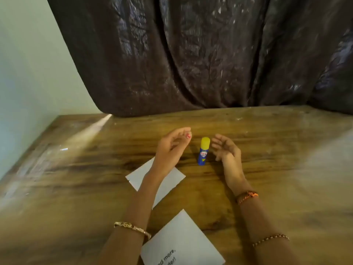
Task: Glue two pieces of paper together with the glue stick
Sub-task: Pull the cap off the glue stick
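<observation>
A blue glue stick [203,152] with a yellow cap stands upright on the wooden table [277,169], its cap on. My left hand [172,146] hovers just left of it with relaxed fingers and holds nothing. My right hand [225,149] hovers just right of it, palm turned toward the stick, fingers loosely spread. Neither hand touches the stick. A white paper piece [172,180] lies under my left forearm. A second white paper [183,243] with printed text lies near the table's front edge between my arms.
A dark curtain [191,54] hangs along the table's far edge. A pale wall [28,73] borders the table on the left. A small white scrap [64,149] lies at the far left of the tabletop.
</observation>
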